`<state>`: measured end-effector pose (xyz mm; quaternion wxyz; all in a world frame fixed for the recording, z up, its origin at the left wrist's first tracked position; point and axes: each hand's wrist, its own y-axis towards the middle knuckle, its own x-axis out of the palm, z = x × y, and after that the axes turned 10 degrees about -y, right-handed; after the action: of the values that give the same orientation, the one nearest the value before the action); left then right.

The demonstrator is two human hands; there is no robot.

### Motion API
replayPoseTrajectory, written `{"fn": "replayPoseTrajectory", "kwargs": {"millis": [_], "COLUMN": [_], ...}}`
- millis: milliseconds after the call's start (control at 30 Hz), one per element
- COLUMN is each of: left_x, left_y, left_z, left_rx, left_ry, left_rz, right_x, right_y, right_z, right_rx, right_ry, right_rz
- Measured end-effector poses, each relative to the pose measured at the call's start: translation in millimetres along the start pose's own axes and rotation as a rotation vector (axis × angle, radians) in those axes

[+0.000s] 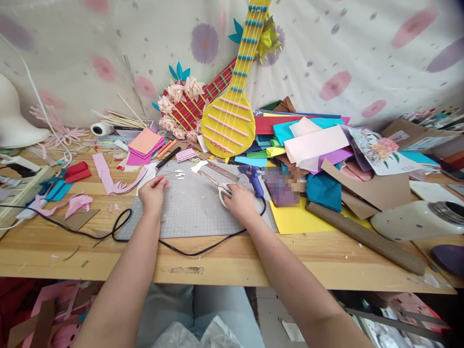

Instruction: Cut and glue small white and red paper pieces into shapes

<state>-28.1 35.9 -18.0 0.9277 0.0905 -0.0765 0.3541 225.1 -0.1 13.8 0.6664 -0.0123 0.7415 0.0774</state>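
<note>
My left hand [152,194] is pinched closed above the left part of the grey cutting mat [192,217]; what lies between its fingertips is too small to make out. Just right of those fingertips are several thin stems with small white tips [178,175]. My right hand [242,200] grips the white-handled scissors [223,194], whose blades point away to the upper left over the mat. A steel ruler [221,170] and a small white cut piece [198,166] lie by the blades. Beside my right hand rests a blue glue gun [253,180].
A black cable [195,252] runs across the mat's front edge. Yellow [229,123] and red [181,108] craft instruments lean against the backdrop. Coloured sheets [315,142] pile up on the right, near a cardboard tube [362,237] and a white flask [409,220]. Pink scraps [103,174] lie left.
</note>
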Motion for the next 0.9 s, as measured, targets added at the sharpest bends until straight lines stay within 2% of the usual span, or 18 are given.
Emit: {"fn": "replayPoseTrajectory", "kwargs": {"millis": [133,200,333,400,533,633,733,833,900], "left_x": [5.8,5.3,0.9,0.9,8.6,17.6,24.4,27.2,27.4], "left_y": [2.8,3.2,1.2,3.8,27.5,54.3,75.4,86.0,87.5], "left_z": [-7.1,-9.0,-5.1,1.0,16.6,24.5,26.2,25.0,24.7], "left_rx": [0.026,0.088,0.294,0.344,0.38,0.364,0.43,0.471,0.484], "left_ry": [-0.007,0.046,0.33,0.461,0.721,1.004,1.206,1.3,1.336], "left_rz": [-0.045,-0.054,-0.009,-0.039,-0.241,-0.566,-0.791,-0.926,-0.949], "right_x": [-0.7,1.0,5.6,7.6,9.8,10.1,10.2,10.9,11.6], "right_y": [1.5,2.2,3.6,4.5,6.0,6.3,6.2,6.3,6.5], "right_z": [-2.6,-3.9,-1.8,1.3,6.7,7.4,6.6,6.5,7.1], "right_rx": [0.05,0.076,0.091,0.088,0.101,0.097,0.083,0.087,0.089], "right_ry": [0.016,0.026,0.051,0.062,0.082,0.073,0.051,0.049,0.053], "right_rz": [-0.005,-0.001,0.022,0.046,0.066,0.073,0.08,0.085,0.089]}}
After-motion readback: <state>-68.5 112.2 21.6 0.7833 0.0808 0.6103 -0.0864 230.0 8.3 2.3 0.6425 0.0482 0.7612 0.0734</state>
